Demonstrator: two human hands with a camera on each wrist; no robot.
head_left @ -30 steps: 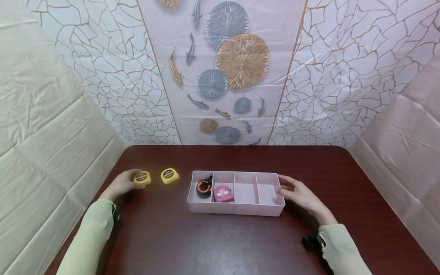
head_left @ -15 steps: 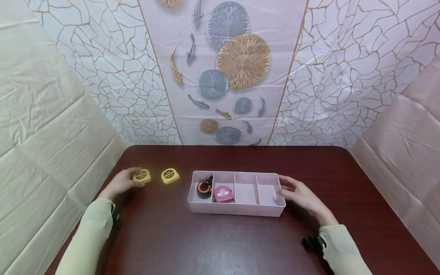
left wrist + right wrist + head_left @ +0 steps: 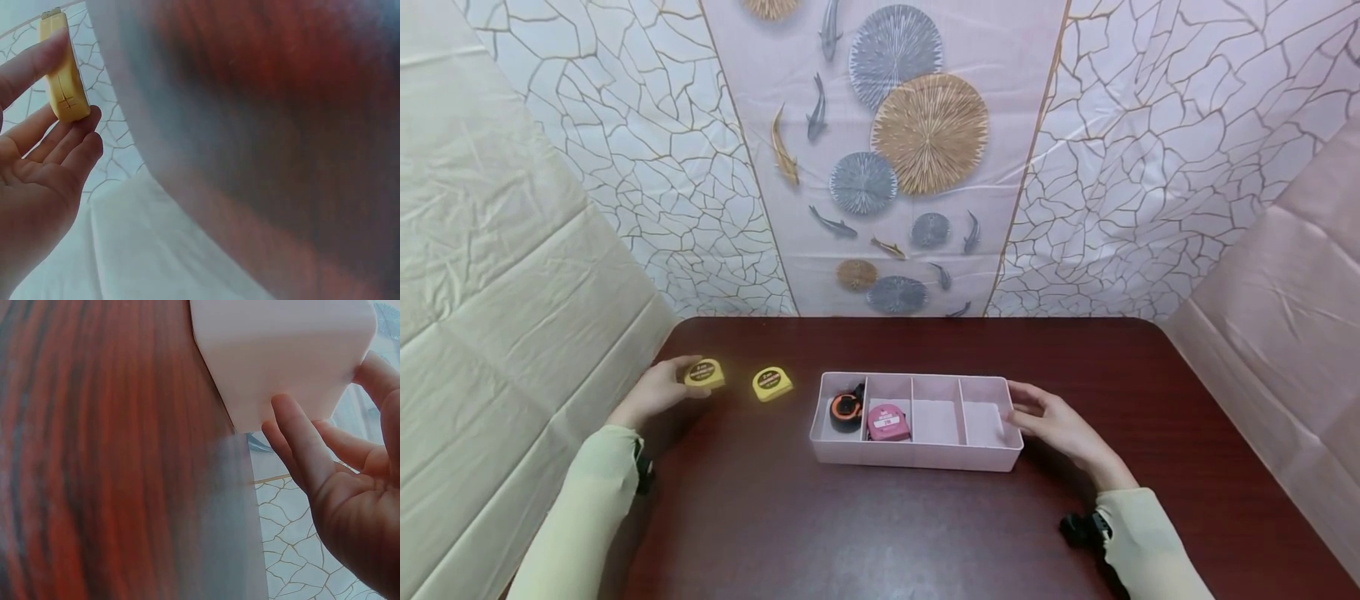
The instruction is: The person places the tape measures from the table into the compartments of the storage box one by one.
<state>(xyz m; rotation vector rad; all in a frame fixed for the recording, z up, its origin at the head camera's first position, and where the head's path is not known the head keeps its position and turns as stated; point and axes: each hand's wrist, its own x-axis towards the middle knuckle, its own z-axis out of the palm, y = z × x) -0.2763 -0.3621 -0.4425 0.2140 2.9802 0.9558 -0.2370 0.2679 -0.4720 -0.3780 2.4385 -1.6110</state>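
Observation:
In the head view my left hand [image 3: 658,387], at the table's far left, holds a yellow tape measure [image 3: 704,374]. The left wrist view shows the thumb [image 3: 37,62] on one side of this tape measure [image 3: 65,81] and fingertips at its lower end. A second yellow tape measure [image 3: 771,383] lies a little to the right. My right hand [image 3: 1060,425] rests at the right end of a pale pink divided box [image 3: 917,455]. In the right wrist view, its extended fingers [image 3: 297,425] touch the box's outer end wall [image 3: 281,369].
An orange-and-black tape measure [image 3: 846,408] sits in the box's leftmost compartment, and a pink tape measure [image 3: 887,423] in the one beside it. The dark red-brown table [image 3: 880,533] ends at a patterned cloth backdrop [image 3: 865,258]. Pale cloth walls [image 3: 497,275] flank both sides.
My left hand has shifted slightly left and toward the back with the yellow tape measure. The right hand, the box and the second yellow tape measure stay put.

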